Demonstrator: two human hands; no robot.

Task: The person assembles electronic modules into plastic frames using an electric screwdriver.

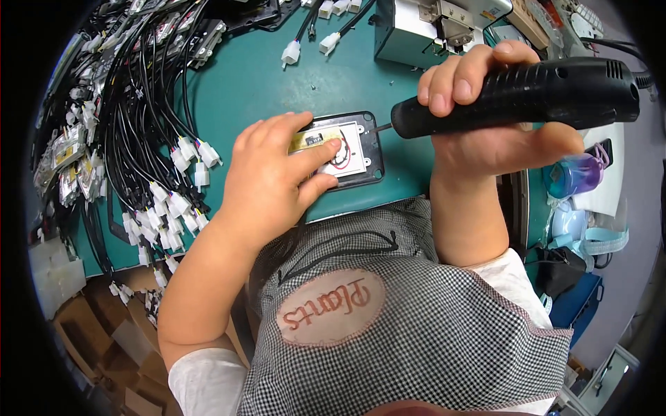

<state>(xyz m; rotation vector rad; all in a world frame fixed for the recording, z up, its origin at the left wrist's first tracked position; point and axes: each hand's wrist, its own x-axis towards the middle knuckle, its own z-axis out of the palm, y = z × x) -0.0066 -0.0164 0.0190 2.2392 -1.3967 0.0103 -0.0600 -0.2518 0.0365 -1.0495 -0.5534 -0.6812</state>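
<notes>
Both my hands are occupied: my right hand (475,147) is wrapped around a black power screwdriver (517,93) at the upper right of the frame, its bit at one corner of a black case (376,154). Near the frame's centre, my left hand (263,166) holds that case, one fingertip on its white panel (356,154). Bunched cables (132,97) fill the upper left.

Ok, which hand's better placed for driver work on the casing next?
Likely the right hand: it grips the black driver, bit pointing at the black casing; the left hand rests on the white plate.
</notes>
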